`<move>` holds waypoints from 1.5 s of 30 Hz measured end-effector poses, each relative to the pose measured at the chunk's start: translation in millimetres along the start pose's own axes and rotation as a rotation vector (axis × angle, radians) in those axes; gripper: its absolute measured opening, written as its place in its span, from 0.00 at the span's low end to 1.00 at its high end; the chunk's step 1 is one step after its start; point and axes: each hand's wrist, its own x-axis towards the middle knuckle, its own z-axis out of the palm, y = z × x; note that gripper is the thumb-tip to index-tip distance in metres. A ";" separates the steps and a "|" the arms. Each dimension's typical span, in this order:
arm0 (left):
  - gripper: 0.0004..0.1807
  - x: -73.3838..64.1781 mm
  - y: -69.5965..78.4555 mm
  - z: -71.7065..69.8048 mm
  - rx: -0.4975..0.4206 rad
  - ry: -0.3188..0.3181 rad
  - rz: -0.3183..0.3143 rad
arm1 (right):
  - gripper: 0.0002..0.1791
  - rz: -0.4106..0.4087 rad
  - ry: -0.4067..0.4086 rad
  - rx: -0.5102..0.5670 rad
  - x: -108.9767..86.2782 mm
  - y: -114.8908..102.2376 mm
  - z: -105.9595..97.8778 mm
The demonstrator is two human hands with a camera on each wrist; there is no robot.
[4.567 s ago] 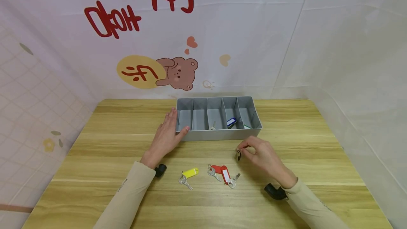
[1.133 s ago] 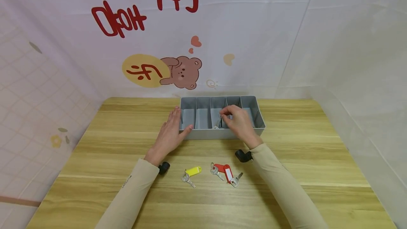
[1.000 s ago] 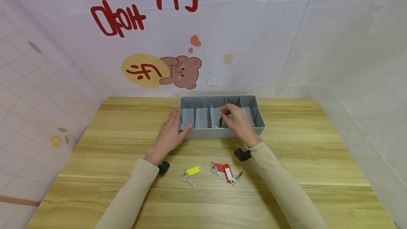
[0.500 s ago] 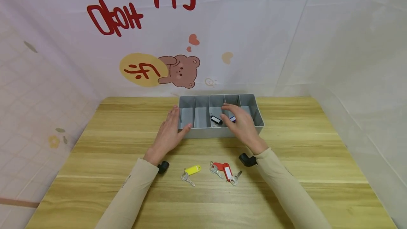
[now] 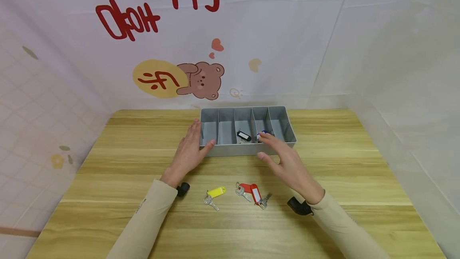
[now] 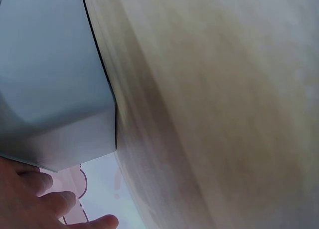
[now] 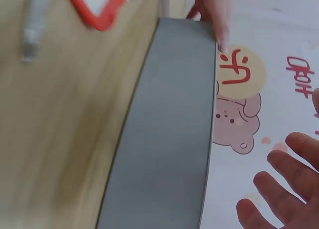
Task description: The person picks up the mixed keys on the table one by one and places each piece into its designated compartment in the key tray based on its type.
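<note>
So we're using the grey five-slot tray (image 5: 230, 150) as our landmark: the left hand (image 5: 187, 153) rests against its left end, fingers straight, thumb by the front rim. The right hand (image 5: 289, 167) is loose, fingers spread with nothing in them, reaching in from the tray's front right; we can't really tell if it's touching the rim. We've got a black key tag (image 5: 244, 135) in the tray's middle slot, plus a blue tag (image 5: 262, 133) one slot right, mostly hidden behind fingertips. In front of the tray's left part lies a yellow key tag (image 5: 216, 192); in front of its middle, two red key tags (image 5: 255, 194), all with keys attached.
</note>
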 end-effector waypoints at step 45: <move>0.52 -1.7 1.6 -1.2 0.000 0.000 0.001 | 0.13 -0.100 -0.267 0.225 -78.5 2.9 31.5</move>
